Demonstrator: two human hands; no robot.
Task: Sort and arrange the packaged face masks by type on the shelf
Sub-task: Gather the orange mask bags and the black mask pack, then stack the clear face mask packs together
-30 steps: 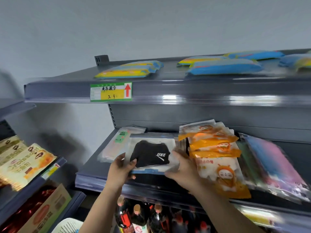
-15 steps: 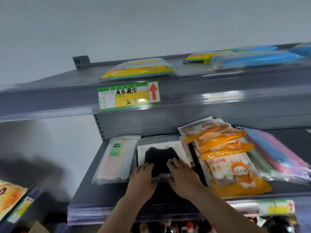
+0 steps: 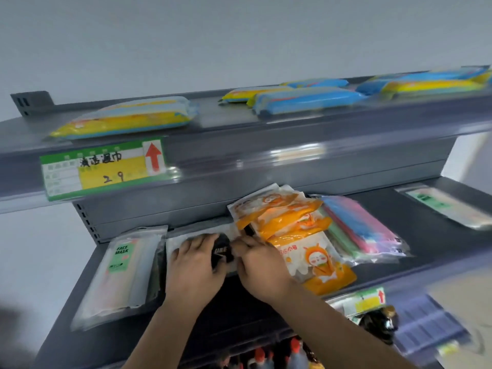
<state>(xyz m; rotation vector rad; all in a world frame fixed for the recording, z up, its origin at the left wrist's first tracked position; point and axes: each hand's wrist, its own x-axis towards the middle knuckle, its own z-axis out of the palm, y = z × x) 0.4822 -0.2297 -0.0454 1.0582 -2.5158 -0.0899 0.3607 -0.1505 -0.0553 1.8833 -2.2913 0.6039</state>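
Both hands (image 3: 197, 265) slid black mask pack (image 3: 222, 253) rearward

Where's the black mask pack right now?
On the middle shelf, under both hands, the black mask pack lies between the FACE MASK pack and the orange packs.

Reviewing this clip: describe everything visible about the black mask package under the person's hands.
The black mask package is a flat clear plastic pouch holding a black fabric mask with a white printed logo. It lies flat on the middle shelf, between the pale FACE MASK pack on one side and the orange cartoon packs on the other. The left hand and right hand both rest on it and cover most of it, so its edges are largely hidden. Motion blur hides finer print.
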